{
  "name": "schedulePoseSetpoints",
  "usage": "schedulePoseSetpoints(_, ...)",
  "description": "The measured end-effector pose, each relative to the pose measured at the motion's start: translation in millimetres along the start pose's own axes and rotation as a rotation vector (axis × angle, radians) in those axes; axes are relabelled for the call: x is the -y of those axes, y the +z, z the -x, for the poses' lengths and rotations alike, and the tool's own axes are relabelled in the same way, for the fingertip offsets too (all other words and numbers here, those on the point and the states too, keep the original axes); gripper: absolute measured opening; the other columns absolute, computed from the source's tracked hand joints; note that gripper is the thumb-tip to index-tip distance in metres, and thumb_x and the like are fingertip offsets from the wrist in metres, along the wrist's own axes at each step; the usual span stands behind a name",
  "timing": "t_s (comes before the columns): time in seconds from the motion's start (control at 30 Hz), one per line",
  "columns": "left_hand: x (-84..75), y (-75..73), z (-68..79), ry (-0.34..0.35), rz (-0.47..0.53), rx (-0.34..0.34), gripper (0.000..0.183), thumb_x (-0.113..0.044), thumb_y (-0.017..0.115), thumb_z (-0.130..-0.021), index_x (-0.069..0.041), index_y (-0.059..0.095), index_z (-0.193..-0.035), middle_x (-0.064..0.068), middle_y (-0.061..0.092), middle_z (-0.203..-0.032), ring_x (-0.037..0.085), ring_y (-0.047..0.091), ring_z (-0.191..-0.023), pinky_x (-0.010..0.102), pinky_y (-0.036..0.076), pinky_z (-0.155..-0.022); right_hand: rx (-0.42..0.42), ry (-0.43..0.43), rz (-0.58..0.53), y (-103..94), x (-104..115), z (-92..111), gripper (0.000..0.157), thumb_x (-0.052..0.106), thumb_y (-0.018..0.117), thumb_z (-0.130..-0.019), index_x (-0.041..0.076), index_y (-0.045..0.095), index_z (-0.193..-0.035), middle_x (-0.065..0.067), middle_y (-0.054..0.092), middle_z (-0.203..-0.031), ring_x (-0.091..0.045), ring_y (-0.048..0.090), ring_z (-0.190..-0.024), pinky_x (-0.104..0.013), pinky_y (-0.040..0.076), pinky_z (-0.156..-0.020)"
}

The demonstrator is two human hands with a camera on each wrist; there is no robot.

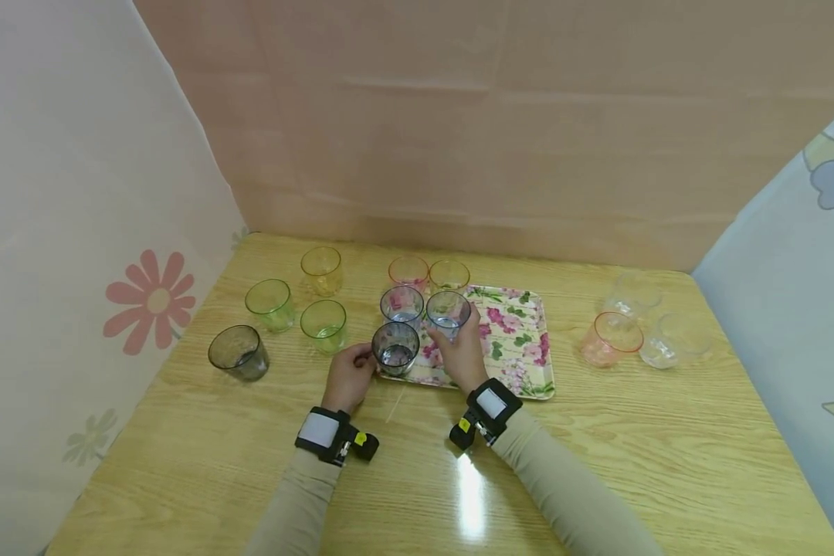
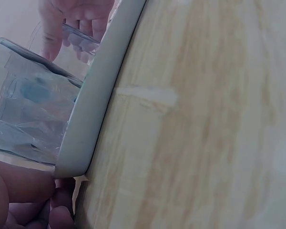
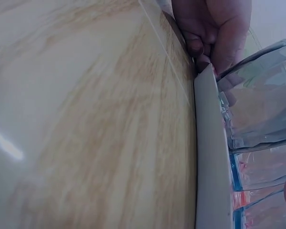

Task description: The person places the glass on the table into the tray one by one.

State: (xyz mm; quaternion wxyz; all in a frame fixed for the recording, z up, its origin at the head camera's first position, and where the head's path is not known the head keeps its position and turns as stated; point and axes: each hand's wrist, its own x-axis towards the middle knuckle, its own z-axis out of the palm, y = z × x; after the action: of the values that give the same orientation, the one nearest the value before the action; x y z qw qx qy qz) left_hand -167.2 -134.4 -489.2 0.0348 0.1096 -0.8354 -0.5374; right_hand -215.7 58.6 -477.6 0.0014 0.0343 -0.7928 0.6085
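Note:
A floral tray (image 1: 521, 340) lies on the table with several clear tinted glasses on its left part. My left hand (image 1: 350, 377) pinches the tray's front left corner, thumb at the rim and other fingers curled low, as the left wrist view shows. Just beside it stands a grey glass (image 1: 395, 351). My right hand (image 1: 462, 351) grips a pale blue glass (image 1: 448, 313) from its right side, over the tray; whether its base touches the tray I cannot tell. Behind are a dark-rimmed bluish glass (image 1: 402, 307), a pink glass (image 1: 408, 272) and a yellow glass (image 1: 452, 276).
On the wooden table (image 1: 403, 479) to the left stand an amber glass (image 1: 322, 272), two green glasses (image 1: 271, 307) and a smoky grey glass (image 1: 242, 357). To the right are a red-rimmed glass (image 1: 608, 341) and two colourless glasses (image 1: 663, 344). Cloth walls (image 1: 500, 154) enclose the table's back and sides.

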Motion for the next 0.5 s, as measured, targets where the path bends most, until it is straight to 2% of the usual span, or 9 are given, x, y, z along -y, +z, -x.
schedulePoseSetpoints(0.37, -0.8, -0.7, 1.1, 0.002, -0.004, 0.002, 0.021, -0.003, 0.057, -0.091, -0.001, 0.067, -0.110, 0.011, 0.067, -0.097, 0.020, 0.059, -0.084, 0.031, 0.046, -0.071, -0.020, -0.031, 0.026, 2.2, -0.3, 0.3, 0.087, 0.016, 0.062, -0.091, -0.001, -0.002, -0.147, -0.023, 0.010, -0.153, -0.027, 0.014, -0.141, -0.038, 0.018, -0.112)
schedulePoseSetpoints(0.5, -0.4, -1.3, 1.1, 0.010, -0.002, 0.000, 0.021, -0.003, 0.058, -0.091, -0.001, 0.068, -0.109, 0.011, 0.067, -0.098, 0.019, 0.059, -0.084, 0.030, 0.046, -0.071, -0.037, -0.052, 0.039, 3.7, -0.8, 0.3, 0.086, 0.015, 0.063, -0.090, 0.000, 0.000, -0.147, -0.024, 0.018, -0.151, -0.030, 0.020, -0.139, -0.038, 0.019, -0.112)
